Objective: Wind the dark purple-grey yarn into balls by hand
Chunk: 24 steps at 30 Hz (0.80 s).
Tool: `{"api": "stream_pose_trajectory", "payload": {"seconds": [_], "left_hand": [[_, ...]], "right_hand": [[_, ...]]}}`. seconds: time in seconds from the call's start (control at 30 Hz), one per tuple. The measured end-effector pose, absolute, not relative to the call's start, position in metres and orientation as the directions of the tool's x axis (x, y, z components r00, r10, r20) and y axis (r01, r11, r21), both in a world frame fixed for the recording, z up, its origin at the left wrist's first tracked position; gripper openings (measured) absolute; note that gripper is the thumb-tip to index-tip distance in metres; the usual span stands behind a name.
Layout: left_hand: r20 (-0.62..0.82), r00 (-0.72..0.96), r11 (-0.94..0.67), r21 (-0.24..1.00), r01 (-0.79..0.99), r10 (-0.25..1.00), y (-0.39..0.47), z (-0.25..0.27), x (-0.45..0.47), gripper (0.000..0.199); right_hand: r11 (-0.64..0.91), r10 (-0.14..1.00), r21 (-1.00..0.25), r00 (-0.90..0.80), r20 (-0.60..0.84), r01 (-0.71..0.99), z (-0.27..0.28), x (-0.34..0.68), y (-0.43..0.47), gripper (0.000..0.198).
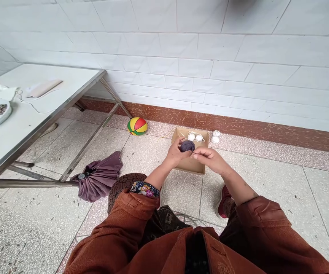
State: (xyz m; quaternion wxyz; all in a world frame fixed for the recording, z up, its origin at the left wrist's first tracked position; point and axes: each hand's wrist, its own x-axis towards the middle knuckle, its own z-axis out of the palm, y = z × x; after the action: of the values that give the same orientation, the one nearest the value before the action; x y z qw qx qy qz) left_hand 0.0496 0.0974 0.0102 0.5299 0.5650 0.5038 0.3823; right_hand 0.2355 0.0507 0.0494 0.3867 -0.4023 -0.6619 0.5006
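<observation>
My left hand [178,154] is wrapped around a dark purple-grey ball of yarn [187,146], with the thumb and fingers at its sides. Close by its lower right edge, my right hand [211,159] is closed in a pinch. What lies between those fingertips is too small to make out. Both hands are above a shallow open cardboard box [191,166] on the floor. Inside the box, at its far side, rest two white balls of yarn [191,136] with loose strands. More white yarn balls [215,137] sit on the floor just right of the box.
A red, yellow and green ball [137,126] lies near the wall. A folded purple umbrella [100,177] is on the floor by the metal-legged table [75,82]. On the table stands a dish [6,114] of dark dried bits. A brown round seat [123,186] is beside my leg.
</observation>
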Motion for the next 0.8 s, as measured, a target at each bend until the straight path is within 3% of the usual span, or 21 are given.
{"api": "stream_pose_trajectory", "payload": {"seconds": [0.2,0.37,0.5,0.6,0.7,0.8], "left_hand": [[-0.087,0.510,0.005,0.987,0.161,0.856,0.085,0.013,0.050,0.089],[-0.007,0.721,0.091,0.993,-0.078,0.693,0.078,0.028,0.046,0.091],[0.030,0.570,0.115,0.970,-0.216,0.821,0.082,0.035,0.046,0.069],[-0.036,0.359,0.105,0.979,-0.174,0.932,0.089,0.029,0.046,0.055],[-0.077,0.165,0.079,0.997,-0.003,0.983,0.096,0.022,0.044,0.052],[-0.055,0.117,0.034,0.984,0.176,0.992,0.099,0.017,0.042,0.049]], "right_hand": [[0.047,0.998,-0.998,-0.034,0.049,-0.040,0.044,0.256,0.070,0.033],[-0.025,0.998,-0.983,0.063,-0.014,0.181,0.023,0.252,0.079,0.033],[-0.019,0.998,-0.920,-0.047,-0.041,0.391,0.008,0.236,0.073,0.021],[0.038,0.985,-0.864,-0.163,-0.052,0.502,0.007,0.223,0.064,0.019],[0.198,0.919,-0.863,-0.394,-0.002,0.465,0.020,0.218,0.054,0.024],[0.235,0.863,-0.920,-0.503,0.049,0.314,0.039,0.223,0.048,0.030]]}}
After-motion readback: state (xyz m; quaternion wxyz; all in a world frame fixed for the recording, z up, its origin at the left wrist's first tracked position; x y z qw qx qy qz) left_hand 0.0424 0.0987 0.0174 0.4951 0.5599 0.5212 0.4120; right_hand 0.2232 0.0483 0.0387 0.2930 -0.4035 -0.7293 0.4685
